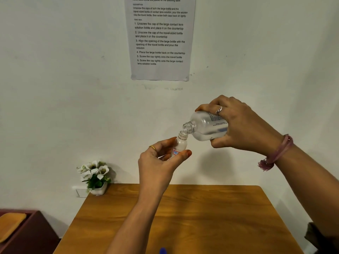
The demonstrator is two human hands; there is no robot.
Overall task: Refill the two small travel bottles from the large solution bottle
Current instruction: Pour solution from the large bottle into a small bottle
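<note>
My right hand (242, 125) grips the large clear solution bottle (205, 127), tipped on its side with its uncapped mouth pointing left and down. My left hand (157, 162) holds a small white travel bottle (178, 145) with a red-and-blue label, nearly upright and uncapped. The large bottle's mouth rests right over the small bottle's opening, touching or almost touching it. Both bottles are held in the air in front of the wall, above the far edge of the wooden table (183, 217). Only one travel bottle is in view, and no caps can be seen.
A small white pot of white flowers (95, 176) stands at the table's far left corner. A printed instruction sheet (159, 37) hangs on the wall. A blue object (162, 251) peeks in at the bottom edge. Dark red furniture with an orange cushion (12, 224) sits at lower left.
</note>
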